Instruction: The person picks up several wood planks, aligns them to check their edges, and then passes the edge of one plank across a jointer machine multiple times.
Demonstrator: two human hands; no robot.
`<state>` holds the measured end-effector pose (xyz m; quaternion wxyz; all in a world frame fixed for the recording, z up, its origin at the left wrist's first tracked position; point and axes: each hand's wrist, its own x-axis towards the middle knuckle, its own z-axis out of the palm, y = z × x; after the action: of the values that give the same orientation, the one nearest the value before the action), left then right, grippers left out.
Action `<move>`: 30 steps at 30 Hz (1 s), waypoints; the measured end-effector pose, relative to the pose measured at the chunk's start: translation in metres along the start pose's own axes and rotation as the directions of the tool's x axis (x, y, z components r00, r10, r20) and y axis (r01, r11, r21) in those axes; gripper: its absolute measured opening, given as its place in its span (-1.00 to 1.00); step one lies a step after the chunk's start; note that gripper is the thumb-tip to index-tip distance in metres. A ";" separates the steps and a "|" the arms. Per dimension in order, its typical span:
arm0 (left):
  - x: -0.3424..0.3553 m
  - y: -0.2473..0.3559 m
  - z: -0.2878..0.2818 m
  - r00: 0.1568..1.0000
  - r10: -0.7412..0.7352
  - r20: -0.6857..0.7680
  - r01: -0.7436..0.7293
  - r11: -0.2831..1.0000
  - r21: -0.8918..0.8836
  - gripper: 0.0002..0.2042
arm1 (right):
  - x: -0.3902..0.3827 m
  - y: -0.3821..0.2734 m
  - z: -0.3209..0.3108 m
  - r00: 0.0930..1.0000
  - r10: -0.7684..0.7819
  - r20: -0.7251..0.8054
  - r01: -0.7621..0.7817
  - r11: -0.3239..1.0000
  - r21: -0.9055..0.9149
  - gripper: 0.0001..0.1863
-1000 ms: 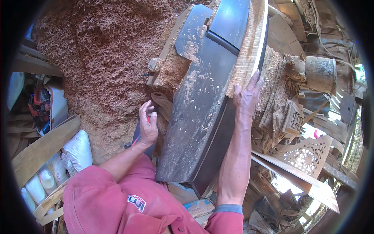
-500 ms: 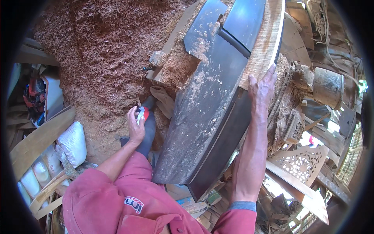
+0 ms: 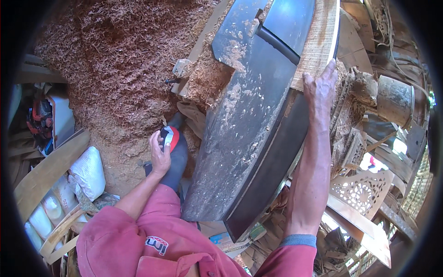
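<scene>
My right hand grips the near end of a long wooden board, with the fingers along its right edge. The board runs away from me along the right side of a dark metal jointer-like machine bed, dusted with wood chips. A dark slot crosses the bed beside the board. Left of the machine, my left hand is raised near my leg, its fingers loosely bent and apart with nothing visible in them. Behind it shows the red and white patch of my dark legwear.
A big heap of wood shavings lies beyond my left hand. White sacks and curved boards lie at the left. On the right are a round wooden block, a carved openwork panel and scattered offcuts.
The board and my right hand have moved a little farther away along the machine. My left hand stays near my leg. The whole view has shifted slightly.
</scene>
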<state>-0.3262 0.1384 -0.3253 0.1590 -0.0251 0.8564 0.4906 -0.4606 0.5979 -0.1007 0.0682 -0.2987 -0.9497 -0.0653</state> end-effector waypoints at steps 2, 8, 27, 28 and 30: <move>0.001 0.002 -0.001 1.000 -0.017 0.010 0.017 1.000 -0.003 -0.46 | 0.006 -0.006 -0.004 0.999 0.027 0.039 -0.027 1.000 -0.015 0.01; 0.006 -0.006 0.005 1.000 0.002 0.028 -0.003 1.000 0.029 -0.45 | 0.033 0.012 0.015 0.998 -0.055 0.001 0.055 0.991 -0.126 0.02; 0.029 -0.009 -0.011 0.997 -0.010 0.077 0.002 0.995 0.097 -0.40 | 0.092 -0.004 0.008 0.998 0.049 0.045 -0.047 0.998 -0.041 -0.01; 0.030 -0.008 -0.012 0.997 0.000 0.083 -0.010 0.993 0.118 -0.40 | 0.097 -0.003 0.011 0.998 0.047 0.040 -0.045 0.998 -0.041 -0.01; 0.032 -0.008 -0.014 0.995 0.006 0.102 -0.021 0.989 0.145 -0.39 | 0.110 -0.004 0.015 0.997 0.053 0.047 -0.051 0.998 -0.037 0.01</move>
<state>-0.3581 0.1263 -0.3347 0.2004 0.0176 0.8809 0.4283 -0.5540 0.6584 -0.0970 0.0416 -0.3259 -0.9416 -0.0731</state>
